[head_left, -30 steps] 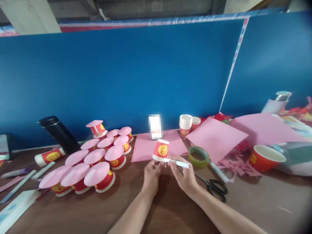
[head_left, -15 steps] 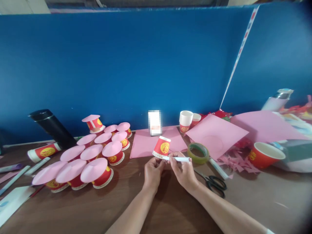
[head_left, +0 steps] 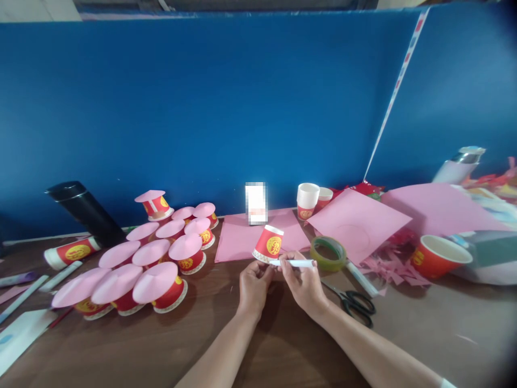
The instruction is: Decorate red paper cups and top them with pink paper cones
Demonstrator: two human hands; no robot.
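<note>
One blue panel (head_left: 242, 108) fills 12 o'clock, behind the brown table (head_left: 210, 345). Toward 9 o'clock stand twelve mouth-down red cups (head_left: 185, 247), each already wearing a pink disc; visible rims there show patterned edging. Loose pink sheets (head_left: 359, 215) lie toward 2 o'clock. The left hand (head_left: 253, 285), centred, has thumb and fingers pinched on the rim of one cup (head_left: 269, 243); the right hand (head_left: 305, 285), at its 5 o'clock, has fingers closed round a white pen (head_left: 301, 263). Stacked cups (head_left: 308, 196) at 1 o'clock and an upright cup (head_left: 439, 258) at 3 o'clock have no discs. The held cup, mouth-down and slightly tilted above the table, has none either. Smallest is its zigzag edging (head_left: 262, 257), plain to see along the near rim; whether it runs all the way round, I cannot tell.
</note>
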